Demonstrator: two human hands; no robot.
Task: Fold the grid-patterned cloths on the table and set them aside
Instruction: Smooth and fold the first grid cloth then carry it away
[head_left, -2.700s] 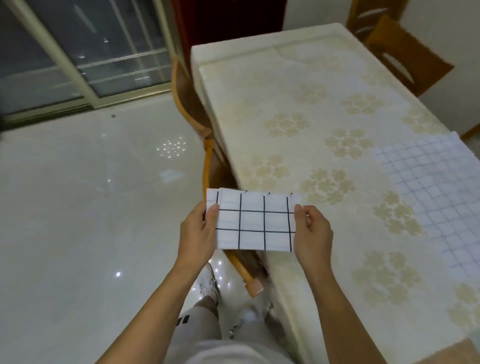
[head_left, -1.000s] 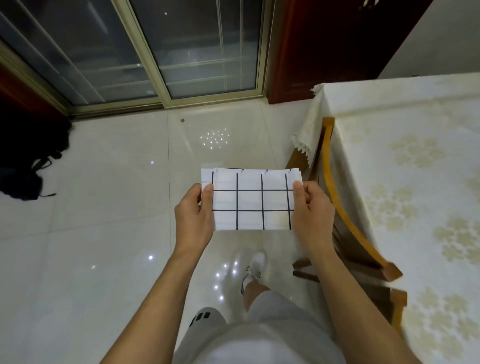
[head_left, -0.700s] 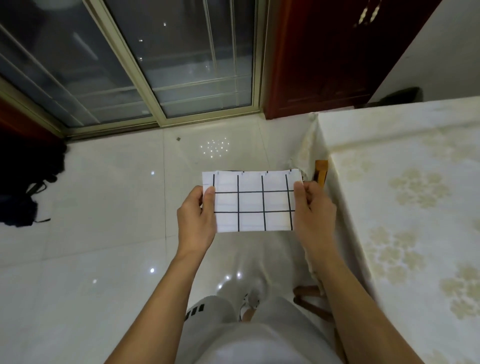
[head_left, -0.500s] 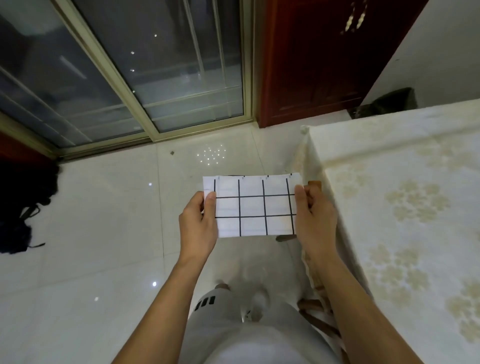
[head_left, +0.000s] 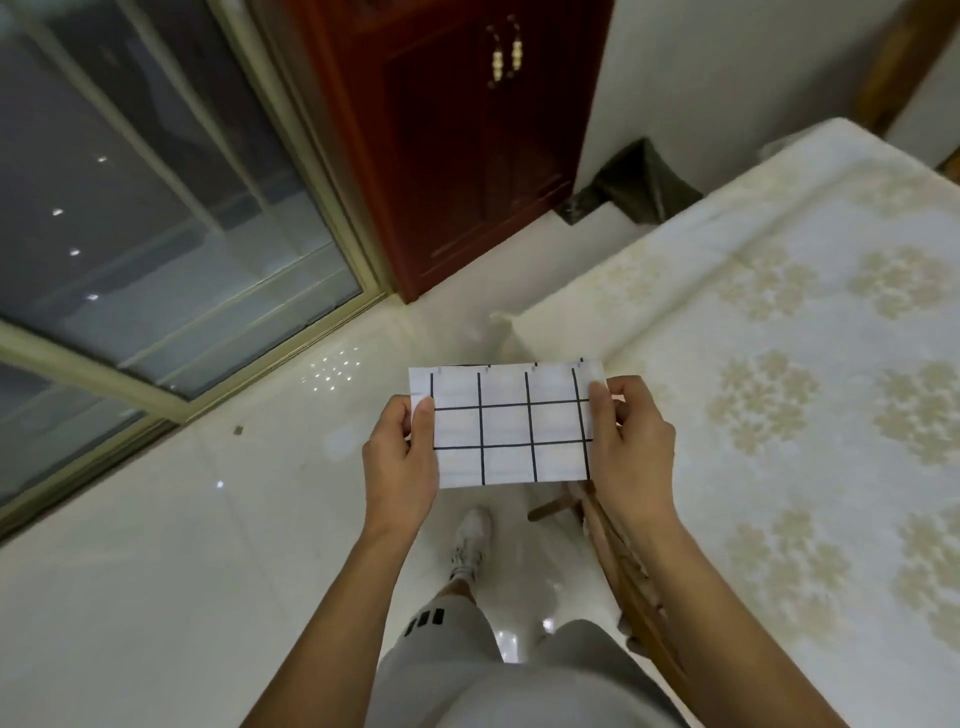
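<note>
A folded white cloth with a black grid (head_left: 509, 423) hangs flat in the air over the floor, just left of the table's near corner. My left hand (head_left: 402, 457) pinches its left edge, thumb on top. My right hand (head_left: 628, 447) pinches its right edge the same way. The table (head_left: 779, 364), covered in a cream floral cloth, fills the right side. No other grid cloth shows in this view.
A wooden chair (head_left: 623, 566) stands tucked against the table's left side, below my right forearm. A dark red cabinet (head_left: 467, 130) and a sliding glass door (head_left: 156, 208) lie ahead. A dark bag (head_left: 639, 182) sits on the glossy white floor by the wall.
My view has swung left and then along the table's end, so the cabinet and table corner now show. Both hands keep the same hold on the folded cloth.
</note>
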